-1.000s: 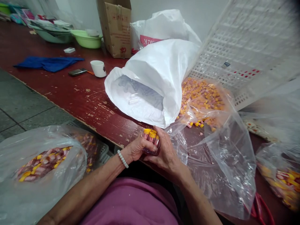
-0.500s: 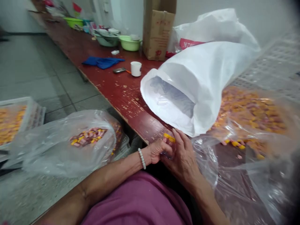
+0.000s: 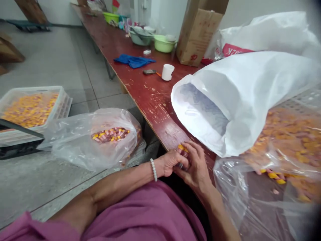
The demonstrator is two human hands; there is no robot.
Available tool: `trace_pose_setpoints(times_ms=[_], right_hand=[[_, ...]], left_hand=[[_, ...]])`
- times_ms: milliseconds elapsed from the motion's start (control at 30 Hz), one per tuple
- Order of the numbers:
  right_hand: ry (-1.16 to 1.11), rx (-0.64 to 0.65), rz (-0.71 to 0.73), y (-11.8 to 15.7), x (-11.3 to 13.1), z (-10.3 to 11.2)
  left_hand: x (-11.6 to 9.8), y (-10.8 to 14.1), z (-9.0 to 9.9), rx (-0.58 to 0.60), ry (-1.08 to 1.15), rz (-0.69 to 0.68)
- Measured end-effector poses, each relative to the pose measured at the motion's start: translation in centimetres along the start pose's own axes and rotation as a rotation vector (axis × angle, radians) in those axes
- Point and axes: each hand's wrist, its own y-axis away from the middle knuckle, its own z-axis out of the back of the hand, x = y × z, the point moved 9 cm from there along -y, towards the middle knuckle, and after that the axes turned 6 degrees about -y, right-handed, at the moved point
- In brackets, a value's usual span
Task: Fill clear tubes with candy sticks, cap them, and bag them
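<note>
Close to my body, at the table's front edge, both hands meet around a small clear pack of pink and yellow pieces (image 3: pixel 182 150). My left hand (image 3: pixel 173 163), with a beaded bracelet on its wrist, is closed on the pack from the left. My right hand (image 3: pixel 196 164) wraps it from the right with bent fingers. Most of the pack's lower part is hidden by the fingers. Just beyond my right hand lies a large white sack (image 3: pixel 240 100), its mouth gaping toward me.
Clear plastic over many orange and pink pieces (image 3: pixel 296 137) covers the right side. A clear bag (image 3: pixel 80 147) of similar pieces and a white crate (image 3: pixel 64 110) stand at left. Along the red table (image 3: pixel 145 97) are a white mug (image 3: pixel 167 72), blue cloth (image 3: pixel 134 61), green basins and a cardboard box (image 3: pixel 200 36).
The view has turned left, so the table, sack and crate appear farther right. Both hands stay around the small pack, with slight finger shifts.
</note>
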Motion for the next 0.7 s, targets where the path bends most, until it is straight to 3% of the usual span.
trace_pose_setpoints(times_ms=[100, 233, 467, 567, 700], right_hand=[[-0.067, -0.056, -0.060, 0.4, -0.8, -0.2], [-0.112, -0.019, -0.106, 0.9, -1.3, -1.2], [0.055, 0.013, 0.005, 0.1, -0.9, -2.1], [0.082, 0.021, 0.050, -0.9, 0.0, -3.5], [-0.043, 0.121, 0.065, -1.8, 2.3, -6.1]], left_hand=[[-0.2, 0.1, 0.5, -0.001, 0.040, -0.012], [-0.4, 0.5, 1.2, -0.015, 0.089, -0.020], [0.6, 0.7, 3.2, -0.044, 0.120, 0.045], [0.1, 1.5, 4.5, -0.071, 0.146, 0.017], [-0.9, 4.6, 7.2, -0.145, 0.179, -0.003]])
